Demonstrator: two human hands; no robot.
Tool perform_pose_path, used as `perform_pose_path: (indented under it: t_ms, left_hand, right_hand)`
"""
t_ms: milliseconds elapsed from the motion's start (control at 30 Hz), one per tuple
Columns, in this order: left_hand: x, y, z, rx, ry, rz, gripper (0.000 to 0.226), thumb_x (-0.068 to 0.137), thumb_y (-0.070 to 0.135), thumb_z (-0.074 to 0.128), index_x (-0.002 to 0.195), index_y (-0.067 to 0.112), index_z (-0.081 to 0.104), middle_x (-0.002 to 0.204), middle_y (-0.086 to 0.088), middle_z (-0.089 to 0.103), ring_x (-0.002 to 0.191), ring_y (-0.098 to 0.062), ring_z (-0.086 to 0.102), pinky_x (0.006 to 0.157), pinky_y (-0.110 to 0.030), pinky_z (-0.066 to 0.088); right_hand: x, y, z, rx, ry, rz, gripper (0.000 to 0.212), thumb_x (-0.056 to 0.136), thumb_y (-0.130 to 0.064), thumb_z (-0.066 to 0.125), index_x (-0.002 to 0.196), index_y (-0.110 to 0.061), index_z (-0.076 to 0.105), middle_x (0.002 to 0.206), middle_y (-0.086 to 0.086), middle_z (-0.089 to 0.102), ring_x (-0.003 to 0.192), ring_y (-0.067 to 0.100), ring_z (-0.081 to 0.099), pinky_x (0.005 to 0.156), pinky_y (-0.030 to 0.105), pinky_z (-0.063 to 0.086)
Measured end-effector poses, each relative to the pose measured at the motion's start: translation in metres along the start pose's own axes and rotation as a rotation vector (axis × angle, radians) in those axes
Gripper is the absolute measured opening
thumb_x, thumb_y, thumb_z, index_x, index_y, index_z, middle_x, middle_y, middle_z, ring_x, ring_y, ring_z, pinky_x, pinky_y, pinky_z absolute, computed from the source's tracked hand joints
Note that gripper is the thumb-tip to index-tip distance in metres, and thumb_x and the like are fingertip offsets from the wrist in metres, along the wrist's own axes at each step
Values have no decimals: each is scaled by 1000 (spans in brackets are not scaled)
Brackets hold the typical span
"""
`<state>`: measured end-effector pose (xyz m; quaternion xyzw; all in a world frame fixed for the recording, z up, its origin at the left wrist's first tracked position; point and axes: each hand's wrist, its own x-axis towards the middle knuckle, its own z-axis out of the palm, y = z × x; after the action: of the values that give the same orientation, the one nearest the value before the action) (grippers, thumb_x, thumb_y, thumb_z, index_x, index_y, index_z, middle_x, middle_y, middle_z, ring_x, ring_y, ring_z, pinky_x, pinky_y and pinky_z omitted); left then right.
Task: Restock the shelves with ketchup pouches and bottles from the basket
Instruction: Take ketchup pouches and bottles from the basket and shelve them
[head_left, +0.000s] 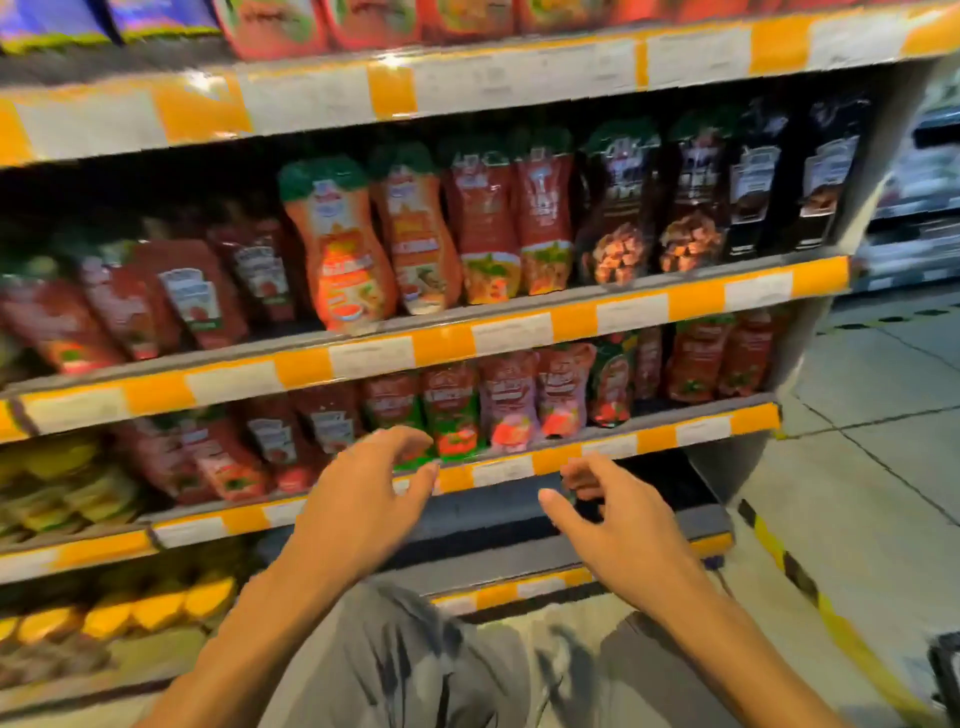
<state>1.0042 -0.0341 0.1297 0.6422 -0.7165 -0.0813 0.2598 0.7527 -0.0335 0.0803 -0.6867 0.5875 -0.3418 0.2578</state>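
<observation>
Both of my hands are stretched toward the shelf unit and hold nothing. My left hand (366, 493) hovers with loosely spread fingers just in front of the lower shelf edge (498, 470), close to a row of red ketchup pouches (457, 415). My right hand (613, 525) hangs lower and to the right, fingers relaxed, in front of a dark gap under that shelf. The shelf above carries orange and red sauce pouches (343, 244) and dark pouches (623, 208). A dark corner of what may be the basket (945, 670) shows at the bottom right edge.
Yellow packs (156, 608) fill the lowest left shelves. Shelf edges carry orange and white price strips. My grey-trousered knees (415, 665) are below my arms. The tiled aisle floor (857, 467) with a yellow-black floor stripe opens to the right of the unit.
</observation>
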Motion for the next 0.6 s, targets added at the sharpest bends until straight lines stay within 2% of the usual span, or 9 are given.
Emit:
perform_pose_path:
  t_ms: [67, 133, 200, 300, 400, 500, 567, 600]
  left_hand:
    - [-32, -16, -43, 15, 62, -104, 26, 92, 31, 67, 117, 25, 67, 113, 9, 70, 102, -9, 62, 90, -24, 44]
    - [-69, -34, -81, 6, 141, -232, 25, 92, 32, 66, 117, 25, 67, 113, 9, 69, 104, -10, 63, 95, -30, 49]
    - [-110, -54, -112, 10, 197, -365, 26, 93, 32, 65, 118, 25, 67, 113, 7, 69, 105, -11, 63, 93, -34, 51]
    - [-176, -88, -148, 9, 268, -572, 26, 92, 29, 67, 117, 23, 67, 107, 9, 68, 100, -9, 63, 86, -26, 48]
    - [-243, -125, -171, -3, 333, -764, 15, 88, 24, 68, 104, 24, 68, 97, 9, 68, 93, -14, 64, 84, -33, 50]
    - [-305, -165, -181, -5, 392, -941, 12, 88, 27, 69, 93, 35, 62, 93, 9, 70, 86, -14, 65, 81, -35, 53]
    - [-344, -191, -182, -11, 408, -1068, 13, 88, 31, 69, 89, 40, 59, 92, 11, 69, 84, -12, 65, 78, -32, 52]
    - [-361, -203, -180, -16, 408, -1117, 15, 87, 31, 68, 87, 41, 57, 92, 13, 69, 83, -11, 65, 76, -30, 50]
  right_hand:
    - [-9, -37, 9, 39, -62, -55, 23, 92, -50, 63, 106, -33, 57, 104, -24, 59, 101, 3, 57, 87, 30, 49]
    - [-19, -72, 21, 75, -130, -108, 20, 92, -48, 64, 103, -31, 59, 102, -22, 61, 99, 4, 59, 87, 34, 51]
    - [-29, -103, 37, 92, -210, -164, 20, 91, -49, 63, 101, -32, 60, 100, -21, 63, 99, 4, 60, 88, 37, 52]
    - [-42, -149, 72, 106, -334, -257, 19, 89, -50, 64, 97, -34, 60, 97, -18, 65, 94, 3, 61, 82, 33, 51]
    - [-56, -196, 119, 84, -435, -363, 15, 89, -45, 68, 94, -34, 58, 91, -20, 65, 88, -2, 60, 73, 24, 46]
    - [-70, -238, 171, 41, -545, -457, 12, 90, -41, 69, 93, -37, 58, 92, -20, 65, 86, 1, 61, 73, 25, 48]
    - [-82, -262, 208, 16, -629, -499, 12, 91, -43, 67, 91, -36, 58, 88, -19, 65, 84, -2, 60, 70, 23, 48]
    - [-88, -272, 225, 1, -671, -506, 12, 91, -43, 67, 93, -34, 59, 87, -16, 66, 84, 0, 60, 71, 27, 49]
